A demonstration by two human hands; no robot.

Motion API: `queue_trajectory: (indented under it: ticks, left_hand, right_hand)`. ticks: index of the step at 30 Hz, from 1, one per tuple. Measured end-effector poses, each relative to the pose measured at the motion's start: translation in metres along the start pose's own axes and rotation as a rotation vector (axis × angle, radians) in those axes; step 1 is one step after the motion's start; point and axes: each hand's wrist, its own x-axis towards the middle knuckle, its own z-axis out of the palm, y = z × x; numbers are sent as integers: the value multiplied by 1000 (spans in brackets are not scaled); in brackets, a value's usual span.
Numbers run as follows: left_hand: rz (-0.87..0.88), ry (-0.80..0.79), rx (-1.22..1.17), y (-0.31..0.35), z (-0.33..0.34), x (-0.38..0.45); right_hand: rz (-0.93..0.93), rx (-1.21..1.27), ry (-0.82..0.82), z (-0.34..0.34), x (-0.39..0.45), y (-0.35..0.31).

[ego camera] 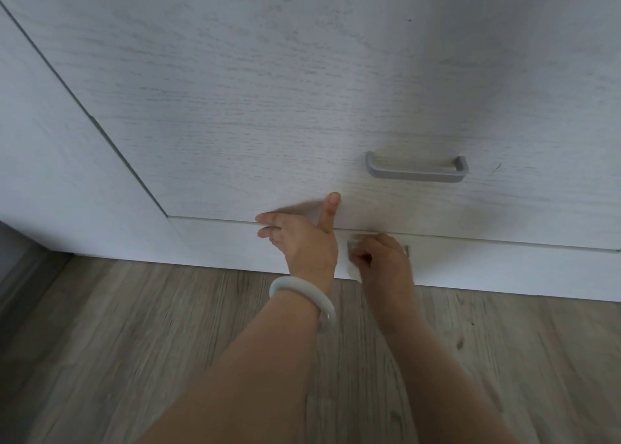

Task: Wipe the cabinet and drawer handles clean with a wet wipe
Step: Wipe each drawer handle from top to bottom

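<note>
- Nearest the camera, two bare forearms reach from 6 o'clock across the wood-look floor (100, 359) towards the cabinet; the left wrist wears a pale bangle (304, 297).
- The right hand (383, 262), just past centre towards 5 o'clock, has its fingers curled round a crumpled wet wipe (353, 258), which it holds against the lower handle (406, 250) on the bottom drawer front (504, 268). Its grip is tight on the wipe.
- The left hand (302, 238), just beside it at the 9 o'clock side, holds nothing: its fingers are straight and spread, the tips resting along the seam above the bottom drawer, the thumb pointing up on the panel above, as if bracing.
- Farther off, towards 1 o'clock, the upper handle (416, 169) is a grey bar on the large drawer front (268, 107); nothing touches it.
- Progress, as a judgement: the lower handle looks to be the one in hand now. Whether the upper handle is already clean cannot be told; it shows no visible dirt or wetness either way. Any other handles on this cabinet lie outside the view.
- Hard to make out: the lower handle is almost wholly covered by the right hand and wipe, with only a small metal end showing at its 3 o'clock side. The hands are slightly blurred, so the exact finger positions on the wipe are unclear. The cabinet side panel (50, 141) at 9 o'clock is cut off by the frame edge.
</note>
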Motion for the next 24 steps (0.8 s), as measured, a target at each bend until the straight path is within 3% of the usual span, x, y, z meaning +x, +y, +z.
queue_trajectory:
  ticks: [5, 8, 11, 14, 19, 21, 24]
  left_hand:
    - [-40, -31, -4, 0, 0, 3]
    - [-165, -121, 28, 6, 0, 2]
    - [-187, -138, 43, 7, 0, 2]
    - [-179, -129, 25, 5, 1, 1]
    - [-182, -130, 80, 7, 0, 2]
    - [-178, -129, 77, 7, -1, 2]
    - [-174, -128, 47, 6, 0, 1]
  right_hand:
    - [224, 113, -21, -32, 6, 9]
    - [187, 45, -110, -23, 15, -4]
    - [92, 37, -99, -4, 11, -17]
    - [196, 108, -55, -13, 7, -5]
    - [317, -3, -55, -39, 13, 18]
    - [283, -47, -82, -28, 15, 4]
    - [72, -136, -75, -2, 6, -17]
